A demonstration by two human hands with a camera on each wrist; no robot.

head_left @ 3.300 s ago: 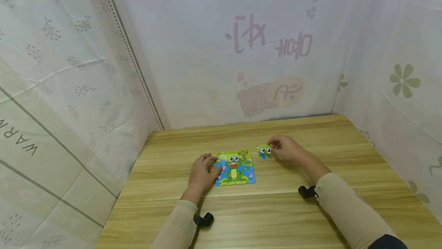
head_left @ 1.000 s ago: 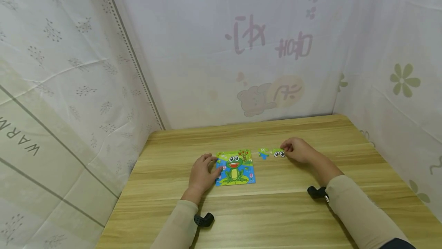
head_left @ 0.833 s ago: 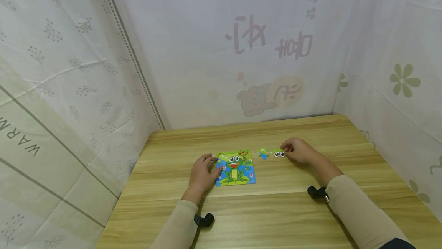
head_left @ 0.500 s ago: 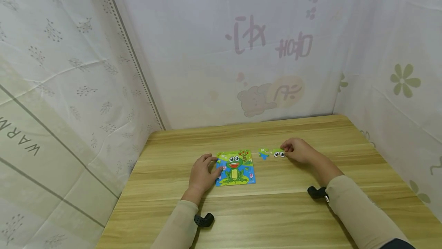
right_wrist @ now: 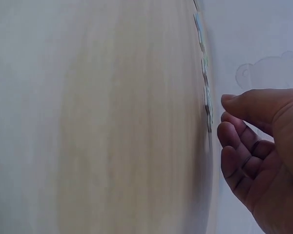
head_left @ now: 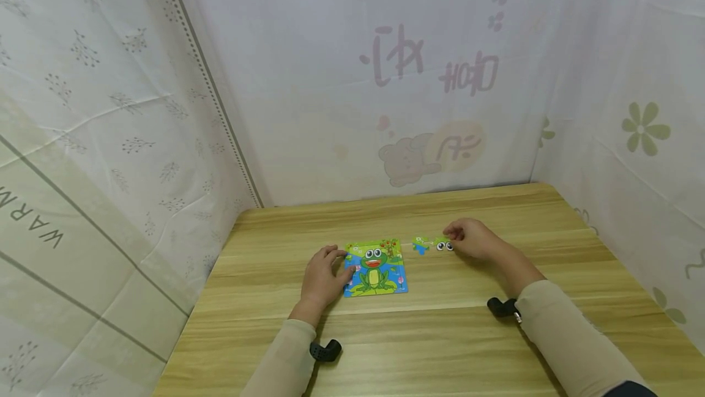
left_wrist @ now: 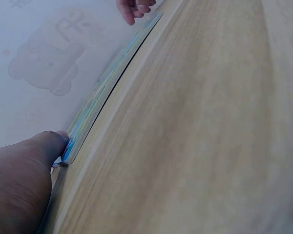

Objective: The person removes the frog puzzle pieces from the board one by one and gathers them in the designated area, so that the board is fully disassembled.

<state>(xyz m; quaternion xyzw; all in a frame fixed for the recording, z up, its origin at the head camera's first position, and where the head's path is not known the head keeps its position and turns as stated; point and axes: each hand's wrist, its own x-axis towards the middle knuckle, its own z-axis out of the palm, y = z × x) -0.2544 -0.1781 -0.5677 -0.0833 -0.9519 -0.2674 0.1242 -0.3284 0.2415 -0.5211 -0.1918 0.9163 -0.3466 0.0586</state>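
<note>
A square frog jigsaw puzzle (head_left: 374, 267) lies flat on the table. My left hand (head_left: 324, 278) rests at its left side, with the thumb touching the edge in the left wrist view. To the right lie a green and blue puzzle piece (head_left: 421, 246) and a puzzle piece with frog eyes (head_left: 442, 244), side by side. My right hand (head_left: 472, 239) hovers over the right end of the eyes piece and hides part of it. In the right wrist view, a gap separates the loosely bent fingers (right_wrist: 229, 134) from the pieces, and nothing is between them.
The wooden table (head_left: 418, 336) has its far edge against a pale printed curtain (head_left: 330, 79). More curtain hangs at the left and right sides. A black wrist camera (head_left: 325, 350) sits on the left sleeve, another black camera (head_left: 501, 307) on the right.
My right hand carried the eyes piece rightward from over the green and blue piece and laid it beside that piece. It has since let go, shifting slightly left. The left hand stays put.
</note>
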